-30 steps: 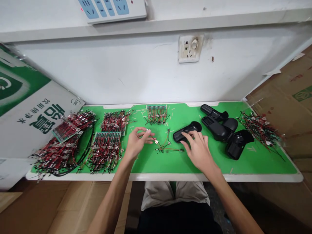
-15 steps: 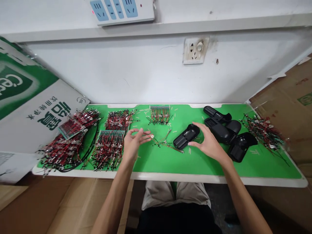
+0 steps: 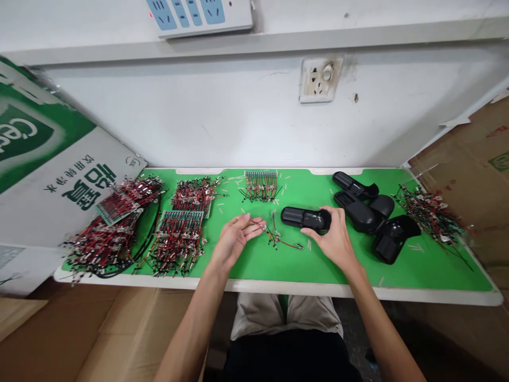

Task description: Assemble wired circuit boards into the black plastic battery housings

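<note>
My left hand (image 3: 237, 237) is closed in a pinch on a thin red-and-black wire lead (image 3: 260, 225) with a small pale part on it. Just right of its fingertips, several loose wire leads (image 3: 287, 244) lie on the green mat (image 3: 254, 268). My right hand (image 3: 333, 233) grips the right end of a black plastic housing (image 3: 298, 216), thumb at the near side and fingers at the far side. The housing lies nearly level across the mat, its hollow side up. The lead and the housing are apart.
Wired circuit boards (image 3: 178, 241) sit in stacks at the left, beside a big heap of them (image 3: 107, 239). Another wired board (image 3: 260, 184) lies at the back. Several black housings (image 3: 360, 212) are piled right of my right hand, then a wire bundle (image 3: 431, 217). Cardboard boxes flank both ends.
My left hand has moved right with the wire lead. My right hand has closed on the black housing, which has turned from slanted to nearly level.
</note>
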Demonstrator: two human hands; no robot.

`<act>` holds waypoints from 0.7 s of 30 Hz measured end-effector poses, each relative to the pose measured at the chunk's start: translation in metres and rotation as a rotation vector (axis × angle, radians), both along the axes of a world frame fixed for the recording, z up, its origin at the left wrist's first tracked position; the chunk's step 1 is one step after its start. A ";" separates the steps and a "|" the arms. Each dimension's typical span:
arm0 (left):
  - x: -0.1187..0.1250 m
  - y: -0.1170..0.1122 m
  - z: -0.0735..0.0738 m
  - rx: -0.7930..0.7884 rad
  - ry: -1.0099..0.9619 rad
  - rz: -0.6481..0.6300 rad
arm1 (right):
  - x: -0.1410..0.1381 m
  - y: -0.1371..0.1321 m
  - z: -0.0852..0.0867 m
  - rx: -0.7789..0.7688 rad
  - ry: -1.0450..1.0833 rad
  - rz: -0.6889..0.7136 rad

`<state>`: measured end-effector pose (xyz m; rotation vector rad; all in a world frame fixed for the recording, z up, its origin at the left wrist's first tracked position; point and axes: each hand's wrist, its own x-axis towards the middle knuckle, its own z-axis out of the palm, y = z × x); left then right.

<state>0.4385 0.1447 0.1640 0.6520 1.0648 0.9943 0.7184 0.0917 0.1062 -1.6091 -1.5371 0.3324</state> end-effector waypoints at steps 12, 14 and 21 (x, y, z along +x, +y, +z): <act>0.009 -0.020 -0.011 0.218 0.403 -0.168 | -0.003 -0.001 -0.001 -0.030 0.063 -0.021; 0.012 -0.022 -0.014 0.262 0.503 -0.163 | -0.003 -0.002 -0.001 -0.028 0.063 -0.021; 0.011 -0.015 -0.001 0.396 0.657 -0.093 | -0.003 -0.003 0.000 -0.036 0.066 -0.020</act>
